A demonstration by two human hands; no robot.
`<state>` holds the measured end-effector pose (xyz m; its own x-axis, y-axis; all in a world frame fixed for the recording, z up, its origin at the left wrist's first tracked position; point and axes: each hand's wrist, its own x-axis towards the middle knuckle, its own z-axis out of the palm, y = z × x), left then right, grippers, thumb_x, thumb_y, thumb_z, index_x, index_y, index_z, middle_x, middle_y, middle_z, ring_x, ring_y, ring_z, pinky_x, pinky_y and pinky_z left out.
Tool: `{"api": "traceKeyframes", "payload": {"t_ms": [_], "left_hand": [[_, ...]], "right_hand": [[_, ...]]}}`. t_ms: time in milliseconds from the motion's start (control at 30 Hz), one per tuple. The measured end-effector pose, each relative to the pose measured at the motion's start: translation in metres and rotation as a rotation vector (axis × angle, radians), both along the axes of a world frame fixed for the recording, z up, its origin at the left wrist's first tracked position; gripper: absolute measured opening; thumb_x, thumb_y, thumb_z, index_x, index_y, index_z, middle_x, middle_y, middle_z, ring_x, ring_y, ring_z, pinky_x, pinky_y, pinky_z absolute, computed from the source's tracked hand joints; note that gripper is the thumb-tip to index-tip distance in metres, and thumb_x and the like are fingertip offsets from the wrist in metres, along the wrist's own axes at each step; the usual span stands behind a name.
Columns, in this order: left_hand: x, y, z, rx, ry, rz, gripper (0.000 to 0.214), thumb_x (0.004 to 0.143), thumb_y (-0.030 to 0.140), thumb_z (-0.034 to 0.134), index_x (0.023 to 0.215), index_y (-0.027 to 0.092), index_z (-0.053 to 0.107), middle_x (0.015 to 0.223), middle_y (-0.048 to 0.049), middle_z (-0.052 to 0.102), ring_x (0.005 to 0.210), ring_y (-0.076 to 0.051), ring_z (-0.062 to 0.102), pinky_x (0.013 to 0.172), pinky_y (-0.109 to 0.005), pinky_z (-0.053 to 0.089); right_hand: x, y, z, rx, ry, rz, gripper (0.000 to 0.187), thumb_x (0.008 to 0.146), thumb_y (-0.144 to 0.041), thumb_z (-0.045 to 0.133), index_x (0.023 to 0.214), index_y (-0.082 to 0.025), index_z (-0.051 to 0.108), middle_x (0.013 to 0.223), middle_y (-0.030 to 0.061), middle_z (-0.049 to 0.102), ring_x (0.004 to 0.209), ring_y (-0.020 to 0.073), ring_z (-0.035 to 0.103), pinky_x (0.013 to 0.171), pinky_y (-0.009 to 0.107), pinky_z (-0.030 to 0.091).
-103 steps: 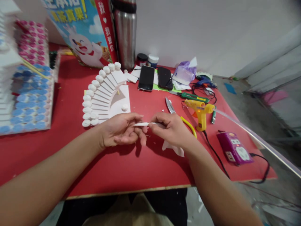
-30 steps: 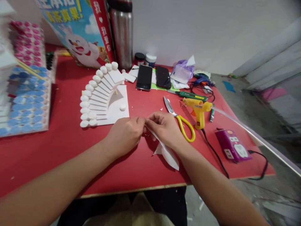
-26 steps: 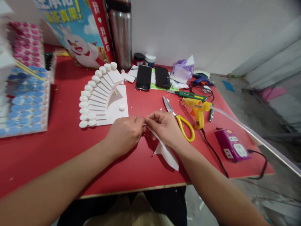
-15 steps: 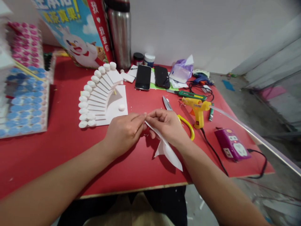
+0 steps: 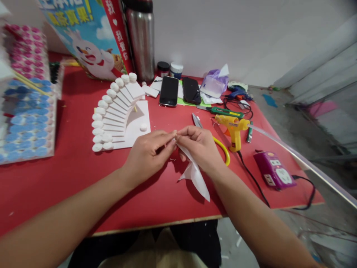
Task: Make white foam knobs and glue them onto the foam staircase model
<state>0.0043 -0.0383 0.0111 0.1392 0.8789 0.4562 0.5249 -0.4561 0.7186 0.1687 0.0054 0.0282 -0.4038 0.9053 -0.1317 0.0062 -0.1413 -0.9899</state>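
A strip of thin white paper (image 5: 196,177) hangs from under my right hand (image 5: 196,147), whose fingers pinch its upper end. My left hand (image 5: 152,150) is closed too, thumb and forefinger pressed on the same end of the paper, touching the right fingertips. The pinched tip is mostly hidden by the fingers. Just left of my left hand lies a white fan-shaped board model (image 5: 136,126) edged with small white paper rolls. Scissors with yellow handles (image 5: 223,150) lie partly behind my right hand.
On the right are a yellow glue gun (image 5: 232,128) with a long clear stick, a green cutter (image 5: 227,112) and a purple power socket (image 5: 275,171). Behind lie two phones (image 5: 169,91). A steel bottle (image 5: 142,41) and a tray of blue rolls (image 5: 30,126) stand farther left.
My left thumb and forefinger have shifted at the pinched end, opening a small gap behind the fingertips. The paper's loose end has swung slightly left.
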Motion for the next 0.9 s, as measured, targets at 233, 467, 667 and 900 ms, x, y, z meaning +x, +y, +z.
{"api": "traceKeyframes", "payload": {"t_ms": [233,467,667,900], "left_hand": [[-0.0015,0.0054,-0.0039,-0.147,-0.243,0.032,0.017,0.095,0.025,0.067,0.099,0.020,0.082,0.084,-0.0034,0.075,0.077,-0.016,0.067,0.072,-0.027,0.050],[-0.0034,0.0042,-0.0058,-0.012,-0.112,0.045,0.017,0.095,0.016,0.063,0.095,0.017,0.080,0.084,-0.0040,0.072,0.079,-0.014,0.065,0.074,-0.026,0.048],[-0.0017,0.0041,-0.0045,0.060,-0.044,0.102,0.016,0.095,0.015,0.061,0.091,0.014,0.077,0.084,-0.0053,0.072,0.078,-0.015,0.066,0.073,-0.026,0.048],[-0.0060,0.0053,0.0012,-0.026,-0.070,0.053,0.015,0.094,0.018,0.062,0.095,0.015,0.077,0.083,-0.0033,0.072,0.074,-0.013,0.064,0.069,-0.025,0.048]], "right_hand": [[-0.0014,-0.0055,-0.0053,0.203,-0.141,-0.013,0.015,0.090,-0.030,0.065,0.083,-0.017,0.061,0.063,-0.0018,0.067,0.043,0.0105,0.062,0.039,0.019,0.048],[-0.0010,-0.0054,-0.0092,0.201,-0.143,0.013,0.016,0.091,-0.031,0.065,0.085,-0.017,0.061,0.068,-0.0003,0.069,0.047,0.0125,0.064,0.043,0.023,0.053],[-0.0026,-0.0041,-0.0073,0.082,-0.078,0.029,0.018,0.089,-0.032,0.067,0.082,-0.019,0.058,0.060,-0.0026,0.067,0.045,0.0149,0.064,0.043,0.025,0.052],[-0.0006,0.0008,-0.0060,0.359,-0.221,-0.039,0.015,0.085,-0.022,0.067,0.073,-0.017,0.059,0.060,-0.0052,0.056,0.053,0.0069,0.050,0.050,0.020,0.036]]}}
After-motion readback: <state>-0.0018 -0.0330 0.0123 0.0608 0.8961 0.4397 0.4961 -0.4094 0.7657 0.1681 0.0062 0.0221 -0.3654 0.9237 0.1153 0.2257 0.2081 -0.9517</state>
